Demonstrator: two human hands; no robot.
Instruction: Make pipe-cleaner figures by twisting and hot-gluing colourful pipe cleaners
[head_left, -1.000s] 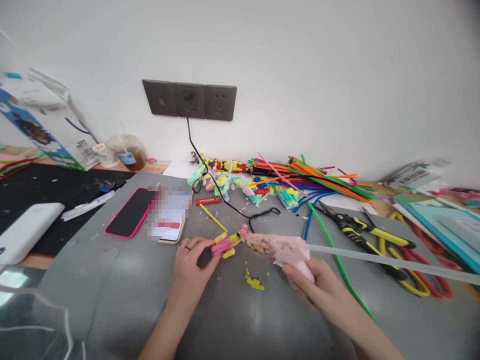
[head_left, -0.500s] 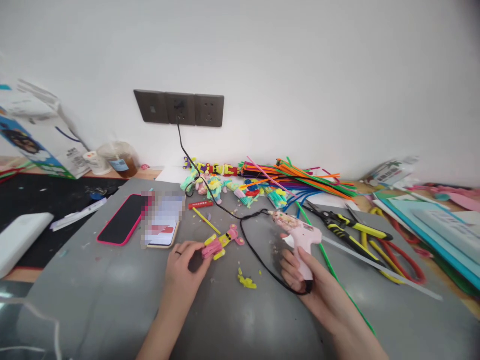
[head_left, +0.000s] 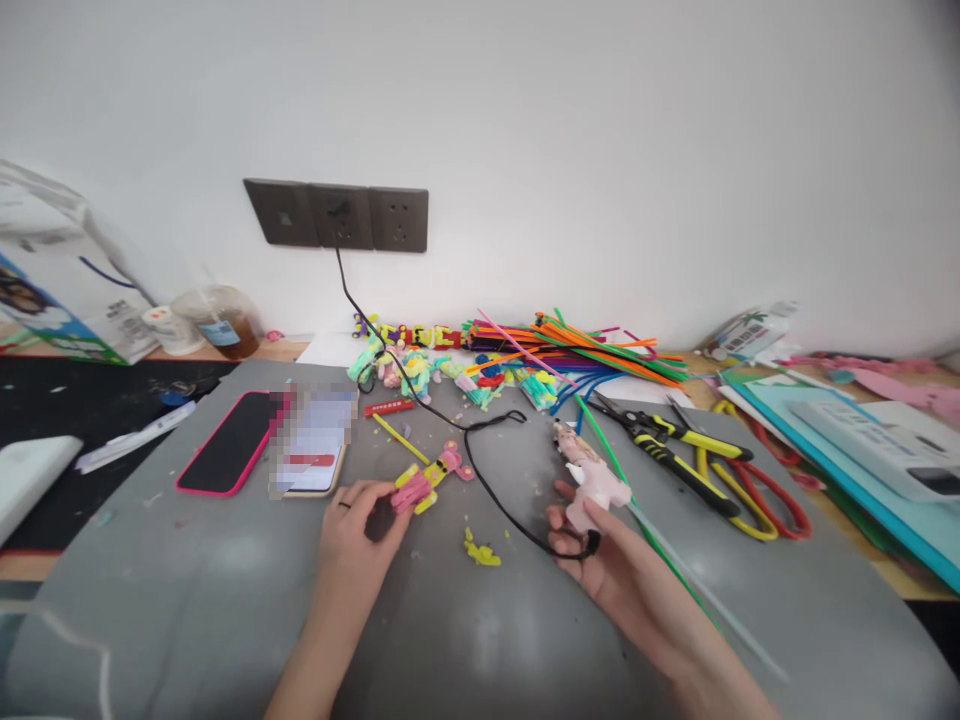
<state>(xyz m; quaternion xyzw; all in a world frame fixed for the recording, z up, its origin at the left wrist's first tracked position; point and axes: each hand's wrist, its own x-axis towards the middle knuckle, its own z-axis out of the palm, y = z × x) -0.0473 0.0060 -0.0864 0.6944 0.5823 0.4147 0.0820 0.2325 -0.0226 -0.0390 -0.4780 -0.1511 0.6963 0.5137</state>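
Observation:
Between the thumb and fingers of my left hand (head_left: 361, 530) is a small pink and yellow pipe-cleaner figure (head_left: 429, 482), its round-eared head pointing up and to the right. My right hand (head_left: 600, 550) holds a pale pink glue gun (head_left: 596, 490) by its handle, nozzle toward the upper left. A black cord (head_left: 487, 470) runs from the handle across the mat. Yellow scraps (head_left: 481, 549) lie between the hands. A thin yellow stick (head_left: 401, 438) rests just beyond the figure.
Two phones, one black-screened (head_left: 234, 443), lie at left. Behind are finished figures (head_left: 409, 370) and a pile of pipe cleaners (head_left: 585, 350). Pliers (head_left: 686, 460) and red-yellow scissors (head_left: 780, 500) lie right, near blue folders (head_left: 862, 460). A drink cup (head_left: 229, 325) stands back left.
The view has shifted slightly right. The glue gun has turned in my right hand, its nozzle tilting more upward and away from the cord loop. My left hand still holds the figure.

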